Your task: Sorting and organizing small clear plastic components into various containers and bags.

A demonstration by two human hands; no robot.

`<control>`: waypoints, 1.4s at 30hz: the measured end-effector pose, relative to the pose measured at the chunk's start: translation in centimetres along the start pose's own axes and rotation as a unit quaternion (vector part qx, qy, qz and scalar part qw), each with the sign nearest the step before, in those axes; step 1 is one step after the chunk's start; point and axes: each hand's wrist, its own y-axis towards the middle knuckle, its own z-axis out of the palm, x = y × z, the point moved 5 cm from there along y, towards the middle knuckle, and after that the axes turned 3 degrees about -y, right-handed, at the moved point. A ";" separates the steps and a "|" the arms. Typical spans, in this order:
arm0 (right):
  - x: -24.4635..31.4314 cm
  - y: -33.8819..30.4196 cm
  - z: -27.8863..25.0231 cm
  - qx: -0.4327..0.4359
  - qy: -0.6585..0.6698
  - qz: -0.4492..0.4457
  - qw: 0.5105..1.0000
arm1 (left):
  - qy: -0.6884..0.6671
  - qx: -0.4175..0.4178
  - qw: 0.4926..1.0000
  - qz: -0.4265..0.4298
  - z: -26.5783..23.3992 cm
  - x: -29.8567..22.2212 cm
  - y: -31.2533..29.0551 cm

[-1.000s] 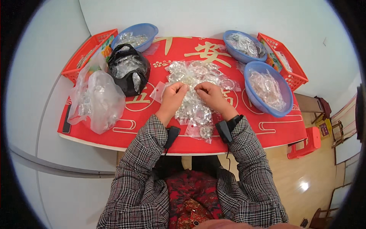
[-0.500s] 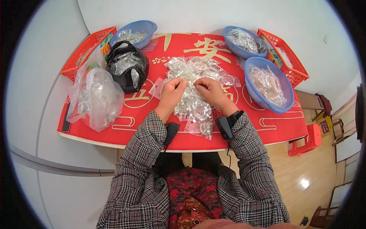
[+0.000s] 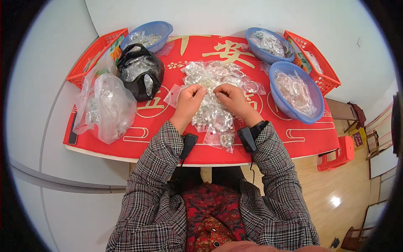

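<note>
Hardly anything had moved since a second earlier; the red-covered table (image 3: 315, 145) just sat slightly higher in view. Left hand (image 3: 189, 105) and right hand (image 3: 235, 102) were both up over the pile of clear packets (image 3: 215, 115) mid-table, small gap between them. Both were curled, fingertips toward thumbs, but honestly couldn't tell whether either had pinched anything. White plastic bag (image 3: 111, 111) and black bag (image 3: 136, 90) sat off left, blue basket (image 3: 289, 112) off right.

Bright light glares off the floor (image 3: 325, 191); edges bow
</note>
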 end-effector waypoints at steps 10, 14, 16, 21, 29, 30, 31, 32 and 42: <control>0.2 0.4 0.0 -0.015 -0.010 0.029 0.999 | 0.028 0.020 0.998 0.044 0.3 -0.1 0.3; 0.2 0.4 0.3 -0.010 -0.031 0.010 0.999 | 0.021 0.014 0.999 0.048 0.2 0.0 0.3; 0.2 0.3 0.4 -0.011 -0.036 0.007 0.999 | 0.024 0.013 0.999 0.044 0.2 0.0 0.2; -0.4 0.6 0.6 -0.009 -0.015 0.035 0.999 | 0.025 0.000 0.999 0.040 0.1 -0.2 0.2; -1.3 0.4 1.1 -0.025 -0.047 -0.018 0.998 | 0.039 -0.011 0.999 0.024 -0.5 0.4 0.3; -1.6 0.4 1.2 -0.016 -0.043 -0.003 0.999 | 0.033 -0.010 0.998 0.044 -0.4 0.2 0.2; -1.6 0.4 1.2 -0.016 -0.038 -0.004 0.999 | 0.042 -0.012 0.999 0.023 -0.4 0.4 0.1; -1.5 0.3 1.1 -0.018 -0.034 -0.006 0.999 | 0.035 -0.025 0.999 0.023 -0.5 0.4 0.1; 2.7 -1.1 -2.4 -0.056 0.088 0.023 0.994 | -0.110 -0.179 0.977 0.046 -3.8 -0.6 0.9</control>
